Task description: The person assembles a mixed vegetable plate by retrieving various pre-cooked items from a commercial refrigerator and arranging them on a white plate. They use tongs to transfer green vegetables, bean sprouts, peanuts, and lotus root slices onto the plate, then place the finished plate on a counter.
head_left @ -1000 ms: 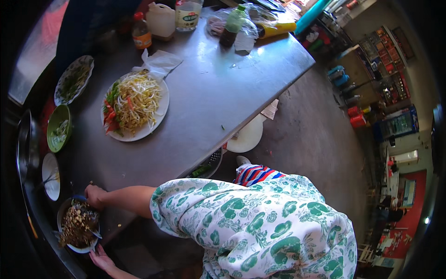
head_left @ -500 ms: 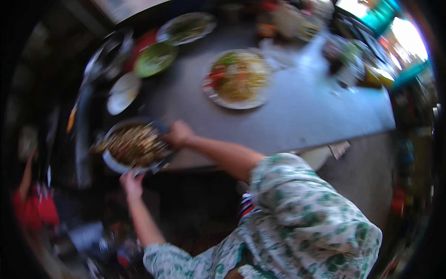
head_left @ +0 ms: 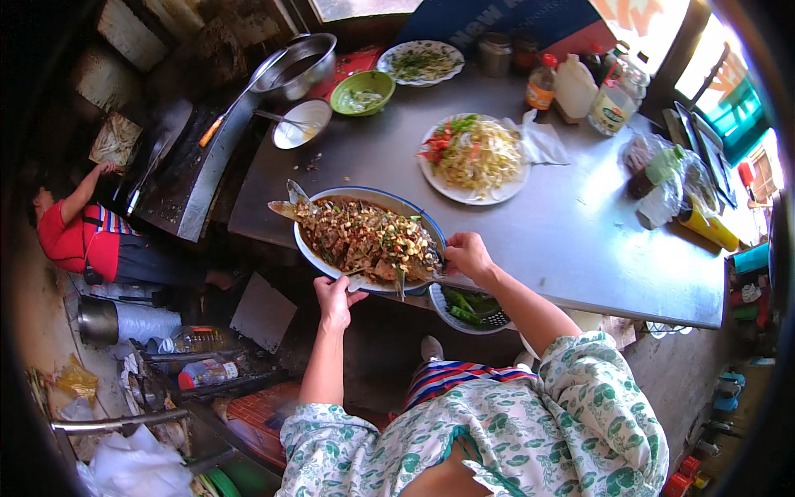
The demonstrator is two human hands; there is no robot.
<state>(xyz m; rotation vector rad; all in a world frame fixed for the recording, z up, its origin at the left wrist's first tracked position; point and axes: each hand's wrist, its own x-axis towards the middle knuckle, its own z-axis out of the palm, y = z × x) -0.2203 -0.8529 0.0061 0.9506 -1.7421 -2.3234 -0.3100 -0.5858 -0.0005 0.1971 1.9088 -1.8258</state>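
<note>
An oval blue-rimmed platter [head_left: 325,253] carries a whole fish under brown sauce and chopped toppings, its tail sticking out at the left. My left hand [head_left: 334,298] grips the platter's near rim from below. My right hand [head_left: 466,254] holds its right end. The platter hovers over the near edge of a grey metal table [head_left: 571,240]. A white plate of noodles with red and green vegetables [head_left: 474,157] lies on the table beyond it.
A green bowl [head_left: 363,91], a white bowl with a spoon [head_left: 302,124], a herb plate [head_left: 420,62] and bottles [head_left: 609,103] stand at the back. A basket of green vegetables [head_left: 472,308] hangs under the table. A person in red [head_left: 74,236] crouches left by a wok [head_left: 294,60].
The view has swung round and sharpened. The fish platter has come up from low at the left to the table's near edge, held by both hands.
</note>
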